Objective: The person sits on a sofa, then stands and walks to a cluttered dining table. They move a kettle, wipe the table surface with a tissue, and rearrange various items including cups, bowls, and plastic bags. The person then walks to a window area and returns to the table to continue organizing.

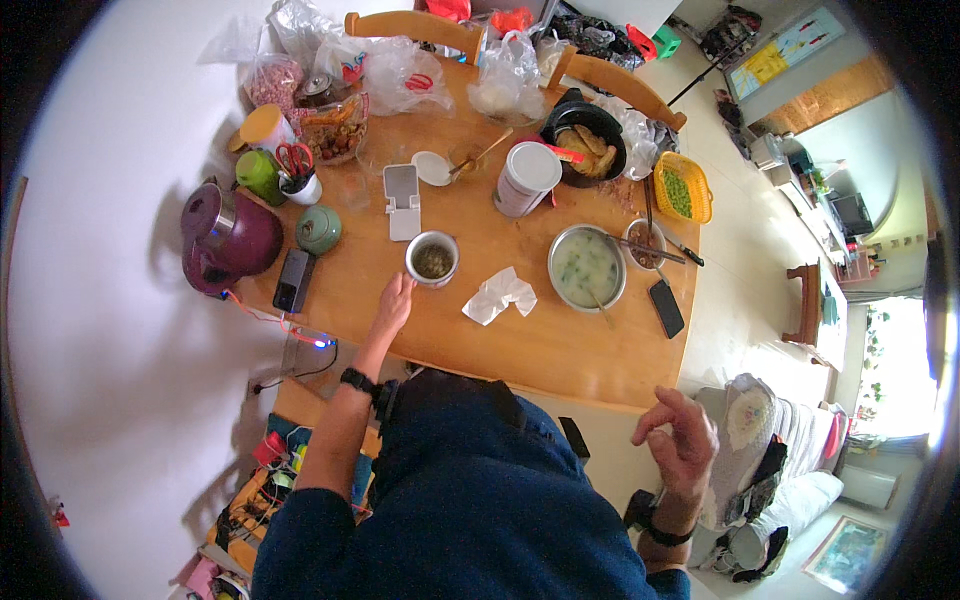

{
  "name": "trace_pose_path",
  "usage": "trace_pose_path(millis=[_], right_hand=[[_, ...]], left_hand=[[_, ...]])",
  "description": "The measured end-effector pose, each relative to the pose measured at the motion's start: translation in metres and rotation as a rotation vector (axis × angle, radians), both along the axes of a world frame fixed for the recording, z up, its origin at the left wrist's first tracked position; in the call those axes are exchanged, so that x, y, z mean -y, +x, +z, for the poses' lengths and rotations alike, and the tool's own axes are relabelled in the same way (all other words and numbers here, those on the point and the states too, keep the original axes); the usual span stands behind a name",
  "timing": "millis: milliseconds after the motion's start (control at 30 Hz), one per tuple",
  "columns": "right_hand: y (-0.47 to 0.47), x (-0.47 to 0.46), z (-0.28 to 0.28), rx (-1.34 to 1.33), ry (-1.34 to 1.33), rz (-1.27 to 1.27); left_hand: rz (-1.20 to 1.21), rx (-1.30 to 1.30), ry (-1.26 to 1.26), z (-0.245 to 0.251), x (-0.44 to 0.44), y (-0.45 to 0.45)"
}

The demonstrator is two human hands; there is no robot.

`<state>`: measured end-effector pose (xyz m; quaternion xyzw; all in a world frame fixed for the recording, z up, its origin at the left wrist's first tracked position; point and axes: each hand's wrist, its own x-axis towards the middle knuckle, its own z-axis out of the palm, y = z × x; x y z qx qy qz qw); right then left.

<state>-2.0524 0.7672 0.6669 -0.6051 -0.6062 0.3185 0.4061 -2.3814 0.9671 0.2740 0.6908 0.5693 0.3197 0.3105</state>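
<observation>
My left hand (394, 304) grips the handle of a ceramic mug (433, 260) near the table's front edge. Dark bits, like tea leaves, show inside the mug; whether its base touches the wood is not clear. My right hand (681, 441) hangs in the air off the front right of the table, fingers partly bent and apart, holding nothing. Just right of the mug lies a crumpled white tissue (501, 295). Beyond the mug rests a white hinged-lid box (403, 201). A steel bowl of pale soup with greens (587, 268) stands farther right.
The wooden table (480, 360) also bears a purple electric kettle (232, 236), a green lidded jar (318, 229), a white-lidded canister (527, 178), a black pot (583, 142), a knife (688, 250), a phone (666, 309) and a yellow basket (682, 187). Wooden chairs (416, 28) stand at the far side.
</observation>
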Motion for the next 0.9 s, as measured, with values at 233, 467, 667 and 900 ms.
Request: trace_pose_path(millis=[233,467,667,900], right_hand=[[-0.028,-0.01,-0.026,-0.206,-0.168,-0.069],[-0.042,-0.031,-0.048,-0.372,-0.276,-0.131],[-0.062,-0.044,-0.065,-0.465,-0.429,-0.151],[-0.078,-0.065,-0.069,-0.464,-0.522,-0.093]], left_hand=[[-0.011,0.142,-0.066,-0.01,-0.047,0.047],[-0.084,0.172,-0.467,0.042,-0.057,0.024],[0.289,-0.471,0.254,0.086,-0.046,-0.099],[0.483,-0.742,-0.199,0.069,-0.037,-0.176]])
